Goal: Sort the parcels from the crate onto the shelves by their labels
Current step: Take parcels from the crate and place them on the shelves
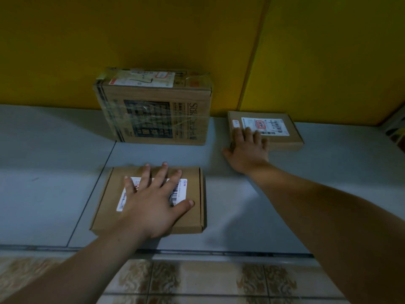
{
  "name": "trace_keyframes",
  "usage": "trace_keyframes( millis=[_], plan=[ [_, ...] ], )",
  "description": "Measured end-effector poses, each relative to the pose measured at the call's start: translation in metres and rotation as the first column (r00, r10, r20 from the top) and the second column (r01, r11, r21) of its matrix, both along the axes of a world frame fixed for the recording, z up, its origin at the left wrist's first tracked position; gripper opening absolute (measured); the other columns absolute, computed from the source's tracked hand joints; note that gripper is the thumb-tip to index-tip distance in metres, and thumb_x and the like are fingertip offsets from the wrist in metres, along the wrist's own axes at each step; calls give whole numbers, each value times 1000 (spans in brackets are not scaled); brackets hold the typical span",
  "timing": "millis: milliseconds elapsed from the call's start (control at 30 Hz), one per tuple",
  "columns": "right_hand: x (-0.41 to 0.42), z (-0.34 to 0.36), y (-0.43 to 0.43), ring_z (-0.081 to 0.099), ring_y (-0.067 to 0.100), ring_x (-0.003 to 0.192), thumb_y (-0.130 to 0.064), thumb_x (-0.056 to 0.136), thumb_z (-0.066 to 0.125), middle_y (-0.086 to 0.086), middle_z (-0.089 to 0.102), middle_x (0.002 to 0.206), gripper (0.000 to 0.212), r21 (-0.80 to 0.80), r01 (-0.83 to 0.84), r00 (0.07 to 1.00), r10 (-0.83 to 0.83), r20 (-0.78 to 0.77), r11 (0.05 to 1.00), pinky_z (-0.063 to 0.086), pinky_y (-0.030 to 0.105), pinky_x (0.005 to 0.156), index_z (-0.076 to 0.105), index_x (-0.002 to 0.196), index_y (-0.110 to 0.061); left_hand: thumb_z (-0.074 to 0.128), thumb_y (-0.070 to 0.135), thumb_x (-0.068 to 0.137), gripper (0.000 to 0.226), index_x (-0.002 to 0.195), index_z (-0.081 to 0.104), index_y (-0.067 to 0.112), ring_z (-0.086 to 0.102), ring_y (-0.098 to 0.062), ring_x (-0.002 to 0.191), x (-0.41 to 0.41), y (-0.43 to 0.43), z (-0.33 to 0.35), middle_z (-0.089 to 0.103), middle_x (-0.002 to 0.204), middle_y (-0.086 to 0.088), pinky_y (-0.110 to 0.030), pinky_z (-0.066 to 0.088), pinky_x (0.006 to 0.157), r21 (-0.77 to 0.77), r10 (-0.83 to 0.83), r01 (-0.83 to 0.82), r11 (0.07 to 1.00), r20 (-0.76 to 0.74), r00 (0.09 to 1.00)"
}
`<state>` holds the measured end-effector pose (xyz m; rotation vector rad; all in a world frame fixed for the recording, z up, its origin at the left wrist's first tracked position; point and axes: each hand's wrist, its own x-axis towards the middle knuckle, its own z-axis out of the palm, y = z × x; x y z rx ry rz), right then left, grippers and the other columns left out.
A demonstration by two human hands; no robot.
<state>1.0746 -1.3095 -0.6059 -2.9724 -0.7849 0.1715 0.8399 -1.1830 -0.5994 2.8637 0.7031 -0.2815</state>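
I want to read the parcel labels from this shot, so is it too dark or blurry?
Head view: dim, yellowish light; label print too soft to read on the tall taped cardboard box and the small flat brown parcel under the right hand; the left hand partly covers the label of the nearer flat brown parcel; the forearms are blurred.

The shelf [54,172] has a smooth, matt surface; metal or laminate, I cannot tell. The flat parcel [109,205], the small parcel [293,139] and the large box [197,95] are of plain matt cardboard. Each one carries a paper label [274,126]. Clear glossy tape [153,119], somewhat wrinkled, covers the large box. The back wall [153,29] looks matt. The floor tiles [197,277] are smooth, slightly glossy.
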Motion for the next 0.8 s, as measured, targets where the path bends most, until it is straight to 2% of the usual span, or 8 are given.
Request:
trace_keyframes(
  millis=[100, 233, 433, 533, 700, 800],
  plan=[
    [-4, 6, 6, -2, 38, 151, -62, 96, 37, 12, 1, 165, 82, -3, -32, 999, 32, -19, 999, 3, 56, 120, 3, 158, -21, -1, 86, 60, 99, 151, -6, 45, -23, -23, 146, 1, 0, 2, -20, 159, 11, -62, -10, 114, -6, 2, -2, 1000, 5, 1000],
    [-12, 19, 6, -6, 33, 152, -62, 97, 36, 11, -4, 166, 84, 7, -48, 998, 49, -36, 999, 2, 52, 120, -1, 159, -18, 25, 85, 79, 88, 151, -3, 44, -23, -24, 146, -2, 3, 8, -17, 160, 10, -62, -10, 114, -37, -10, 9, 999, -18, 1000],
    [-50, 41, 7, -6, 28, 152, -61, 98, 35, 8, -4, 166, 81, -9, -125, 991, 125, -57, 992, 1, 47, 123, -1, 158, -20, 29, 82, 81, 86, 151, -4, 44, -23, -22, 146, -10, 4, 23, -19, 160, 8, -59, -14, 114, -81, -26, 24, 996, -24, 999],
    [-77, 66, 14, -3, 28, 153, -63, 97, 36, 7, 2, 166, 79, -72, -190, 974, 179, -135, 979, 2, 48, 123, 6, 158, -23, 38, 76, 84, 83, 152, 5, 42, -13, -21, 149, -20, 16, 53, -10, 162, 7, -55, -6, 117, -161, 65, -62, 985, 14, 998],
    [-138, 136, 32, 15, 29, 150, -65, 97, 33, 9, 18, 163, 77, -200, -328, 935, 286, -210, 923, 13, 43, 120, 16, 157, -20, 51, 57, 88, 69, 149, 27, 34, 17, -25, 147, -81, 47, 119, 22, 159, -1, -47, 17, 117, -238, 167, -161, 958, 6, 986],
    [-182, 193, 58, 21, 29, 147, -62, 98, 35, 10, 23, 161, 73, -228, -405, 903, 347, -253, 885, 19, 42, 120, 22, 156, -19, 49, 52, 92, 68, 152, 24, 30, 15, -25, 148, -137, 58, 178, 21, 160, -1, -43, 15, 118, -235, 228, -233, 944, -51, 972]
  ],
)
